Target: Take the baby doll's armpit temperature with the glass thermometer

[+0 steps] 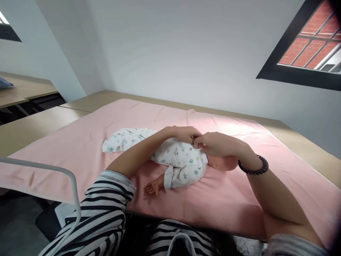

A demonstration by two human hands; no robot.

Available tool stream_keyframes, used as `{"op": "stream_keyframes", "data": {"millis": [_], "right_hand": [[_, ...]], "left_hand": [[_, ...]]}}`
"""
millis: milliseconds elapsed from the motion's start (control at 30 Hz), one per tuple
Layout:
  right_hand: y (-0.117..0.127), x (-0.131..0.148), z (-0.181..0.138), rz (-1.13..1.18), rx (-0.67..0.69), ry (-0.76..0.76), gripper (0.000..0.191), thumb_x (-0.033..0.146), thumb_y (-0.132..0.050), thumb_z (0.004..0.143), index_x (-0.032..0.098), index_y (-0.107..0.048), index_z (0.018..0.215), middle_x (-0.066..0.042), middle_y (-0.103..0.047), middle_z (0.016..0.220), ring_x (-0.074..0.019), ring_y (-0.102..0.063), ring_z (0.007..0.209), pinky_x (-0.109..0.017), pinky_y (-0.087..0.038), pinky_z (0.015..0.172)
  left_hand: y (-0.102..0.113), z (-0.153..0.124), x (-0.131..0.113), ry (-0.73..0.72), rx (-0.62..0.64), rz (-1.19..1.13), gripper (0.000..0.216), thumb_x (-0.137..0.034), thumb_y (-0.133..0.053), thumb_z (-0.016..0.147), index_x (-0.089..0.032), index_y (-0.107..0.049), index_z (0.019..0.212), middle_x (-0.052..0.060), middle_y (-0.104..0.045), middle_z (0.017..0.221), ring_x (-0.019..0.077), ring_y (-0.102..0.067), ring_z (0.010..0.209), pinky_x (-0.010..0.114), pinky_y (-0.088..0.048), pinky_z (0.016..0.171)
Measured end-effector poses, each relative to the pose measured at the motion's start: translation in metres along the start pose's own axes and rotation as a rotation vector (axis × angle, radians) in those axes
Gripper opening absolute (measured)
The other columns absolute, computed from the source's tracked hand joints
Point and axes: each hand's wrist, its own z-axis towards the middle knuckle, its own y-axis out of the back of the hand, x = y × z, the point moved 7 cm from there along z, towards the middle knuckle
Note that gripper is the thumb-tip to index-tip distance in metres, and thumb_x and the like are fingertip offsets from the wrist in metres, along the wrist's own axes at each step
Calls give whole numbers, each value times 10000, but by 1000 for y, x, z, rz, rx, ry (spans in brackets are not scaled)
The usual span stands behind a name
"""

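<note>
A baby doll (222, 163) lies on its back on a pink blanket (87, 170), its head to the right. It wears a white baby romper (183, 156) with a small coloured print. My left hand (185, 134) bends over the doll's chest, fingers closed on the romper's front near the neck. From the right, my right hand (217, 144) meets it there, fingertips pinched on the same edge of cloth. What exactly lies between the fingertips is too small to make out. My right forearm and hand cover most of the doll's face. One doll arm sticks out toward me, palm up.
The blanket is spread over a wooden table (282, 133) against a white wall (186, 64). A barred window (306, 46) is at upper right. A pale curved tube (71, 177) crosses the lower left. Another table (23, 85) stands at far left.
</note>
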Motion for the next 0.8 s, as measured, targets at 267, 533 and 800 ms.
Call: {"op": "stream_keyframes", "data": {"millis": [267,533,800], "right_hand": [[-18,-3,-23,-65,-308,-62,213,169,-402,993,185,-606,931,-41,-648,838,-179,-546,793,-315,-394,714],[-24,-10,-29,-146,-465,-191,190,211,-460,987,183,-622,892,-62,-687,888,-231,-576,924,-378,-407,864],[-29,-13,-26,-95,-471,-292,156,238,-465,982,194,-608,1025,-52,-688,917,-257,-576,1000,-391,-407,866]], "left_hand": [[-12,-7,2,-33,-66,-135,66,-203,-606,818,-164,-620,766,-9,-598,754,119,-552,728,260,-432,693],[-20,-4,13,52,-273,-33,91,-262,-599,845,-185,-598,893,-2,-615,797,134,-563,736,256,-429,660],[-19,-3,14,19,-299,-51,63,-192,-565,800,-183,-513,764,-16,-568,751,133,-550,731,261,-426,680]]}}
